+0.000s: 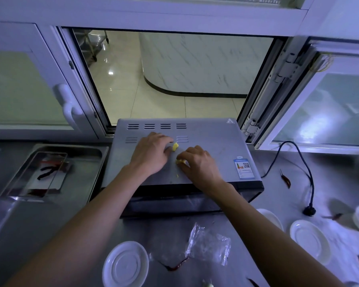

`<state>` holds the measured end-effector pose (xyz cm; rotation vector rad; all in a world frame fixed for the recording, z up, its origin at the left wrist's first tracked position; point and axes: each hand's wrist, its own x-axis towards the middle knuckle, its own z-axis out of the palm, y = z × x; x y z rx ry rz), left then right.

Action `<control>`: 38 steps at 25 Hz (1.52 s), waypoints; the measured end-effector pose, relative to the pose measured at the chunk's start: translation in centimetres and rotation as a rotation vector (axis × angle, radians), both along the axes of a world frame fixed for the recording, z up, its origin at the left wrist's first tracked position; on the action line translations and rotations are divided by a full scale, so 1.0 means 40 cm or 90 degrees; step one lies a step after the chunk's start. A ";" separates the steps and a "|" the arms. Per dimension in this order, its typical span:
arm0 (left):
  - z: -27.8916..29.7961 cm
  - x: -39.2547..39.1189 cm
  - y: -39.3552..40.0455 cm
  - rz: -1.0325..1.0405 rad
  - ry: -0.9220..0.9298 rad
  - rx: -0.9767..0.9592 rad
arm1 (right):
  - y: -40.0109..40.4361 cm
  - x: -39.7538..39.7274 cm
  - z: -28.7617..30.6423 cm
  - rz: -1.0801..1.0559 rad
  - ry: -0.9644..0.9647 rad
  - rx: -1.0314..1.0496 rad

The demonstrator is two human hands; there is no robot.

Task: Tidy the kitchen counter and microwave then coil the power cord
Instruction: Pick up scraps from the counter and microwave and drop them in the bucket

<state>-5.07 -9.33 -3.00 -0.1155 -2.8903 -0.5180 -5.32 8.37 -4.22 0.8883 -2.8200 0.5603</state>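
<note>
Grip, left: left hand lies knuckles-up on the microwave lid at frame centre, fingers curled over 1 yellow scrap that peeks out at the fingertips; looks pinched, though the pads are hidden.
Grip, right: right hand sits just beside it, fingers bunched tight on another yellow scrap.
Head view, microwave top: 1 more tiny yellow crumb lies loose between the wrists, toward the front edge.
Head view, cord: power cord trails slack over the counter at right of frame, running from behind the microwave to its plug, unplugged and uncoiled.
Head view, counter: crumpled plastic bag at lower centre, a dried chili touching its edge, more chilies scattered at right and lower right.
Head view, dishes: 1 white saucer at lower centre, 3 more white dishes at lower right.
Head view, left: steel tray with a clear container holding dark chilies.
Progress: early, by my reading. Scraps are being picked off the lid right now; the crumb, bag, chilies and dishes all await clearing, and the cord coil is not yet begun.
</note>
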 end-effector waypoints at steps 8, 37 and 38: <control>-0.003 -0.050 0.026 0.000 -0.065 -0.091 | -0.006 -0.019 -0.008 0.013 0.030 0.098; 0.012 0.294 0.151 0.021 0.051 0.003 | 0.216 0.193 0.026 -0.055 0.050 -0.133; 0.008 0.320 0.172 0.019 0.055 0.006 | 0.230 0.214 0.021 -0.055 0.045 -0.134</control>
